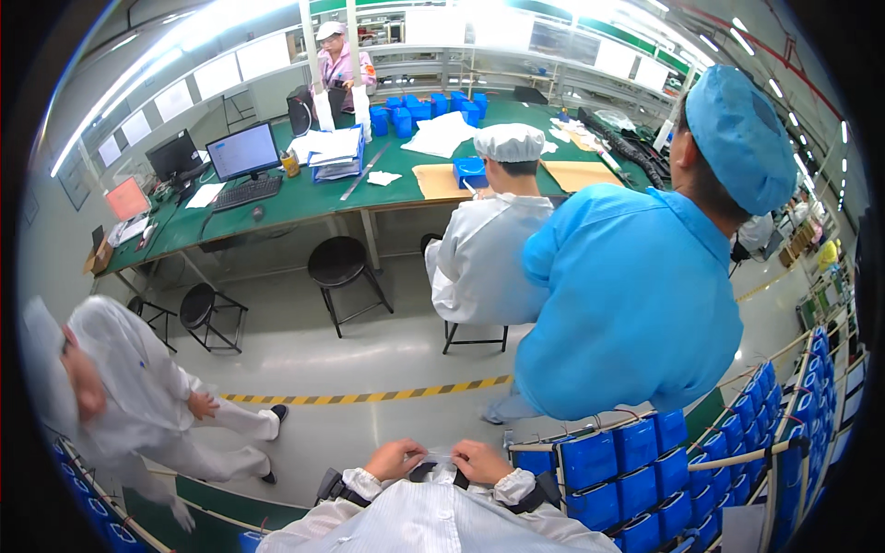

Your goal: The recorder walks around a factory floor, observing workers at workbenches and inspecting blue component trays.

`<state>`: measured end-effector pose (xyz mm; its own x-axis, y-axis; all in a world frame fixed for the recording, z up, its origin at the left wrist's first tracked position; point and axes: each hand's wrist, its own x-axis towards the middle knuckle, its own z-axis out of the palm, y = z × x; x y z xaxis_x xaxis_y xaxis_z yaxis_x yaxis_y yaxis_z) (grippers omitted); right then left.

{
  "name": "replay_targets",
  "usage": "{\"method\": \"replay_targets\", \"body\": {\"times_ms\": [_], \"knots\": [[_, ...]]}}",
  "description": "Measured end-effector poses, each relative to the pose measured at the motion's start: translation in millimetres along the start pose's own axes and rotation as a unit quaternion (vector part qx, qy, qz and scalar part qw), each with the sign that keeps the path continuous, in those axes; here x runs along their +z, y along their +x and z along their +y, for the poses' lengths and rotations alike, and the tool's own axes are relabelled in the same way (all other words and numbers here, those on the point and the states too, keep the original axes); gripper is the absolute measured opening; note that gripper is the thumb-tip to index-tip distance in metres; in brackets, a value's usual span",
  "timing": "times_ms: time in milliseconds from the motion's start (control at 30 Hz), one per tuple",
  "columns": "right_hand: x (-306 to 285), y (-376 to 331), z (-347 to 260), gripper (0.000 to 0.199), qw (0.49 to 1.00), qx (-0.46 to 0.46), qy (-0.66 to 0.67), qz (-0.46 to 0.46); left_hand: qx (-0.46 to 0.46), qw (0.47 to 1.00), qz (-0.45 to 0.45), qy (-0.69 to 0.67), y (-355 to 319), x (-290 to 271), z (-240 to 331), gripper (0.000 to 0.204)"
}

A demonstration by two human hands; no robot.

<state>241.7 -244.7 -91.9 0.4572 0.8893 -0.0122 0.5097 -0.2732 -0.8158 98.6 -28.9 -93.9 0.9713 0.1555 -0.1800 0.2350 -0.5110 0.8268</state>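
The left hand [396, 459] appears, in the head view, pinched on one side of a thin clear item [438, 455], fingers curled inward; the right hand [481, 462] appears likewise closed on the other side. The hands are near each other but apart, in front of the wearer's white striped smock [441, 521]. The item is see-through and small in frame; its exact kind and the firmness of the grip cannot be confirmed. For sound handling, both pinches are best held level and even, with light tension, so that the film-like material neither creases nor slips; the elbows should stay in, as the rack of blue packs [590, 459] stands just to the right and a co-worker in blue [636, 295] is close ahead on that side. As to position, the item lies between the two hands, at their fingertips, bridging the gap. Dark strips [422, 472] show just below it; whether they join it cannot be determined.
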Motion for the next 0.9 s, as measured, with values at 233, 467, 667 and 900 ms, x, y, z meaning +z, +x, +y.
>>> {"method": "replay_targets", "body": {"times_ms": [233, 467, 667, 900], "knots": [[-41, -12, 3, 0.011, 0.999, 0.039, 0.014, 0.035, 0.033, 0.999, 0.028, -0.015, 29, 33, 9, 0.012], [-54, -18, 29, 0.009, 0.99, 0.054, 0.05, 0.12, 0.012, 1.0, -0.007, 0.023, 56, 39, 46, 0.011], [-63, -5, 37, 0.008, 0.977, 0.092, 0.092, 0.171, 0.029, 0.999, -0.011, 0.019, 95, 27, 49, 0.02], [-102, 18, 54, 0.006, 0.957, 0.135, 0.067, 0.247, 0.077, 0.985, -0.15, -0.026, 184, 30, 38, 0.026]]}}
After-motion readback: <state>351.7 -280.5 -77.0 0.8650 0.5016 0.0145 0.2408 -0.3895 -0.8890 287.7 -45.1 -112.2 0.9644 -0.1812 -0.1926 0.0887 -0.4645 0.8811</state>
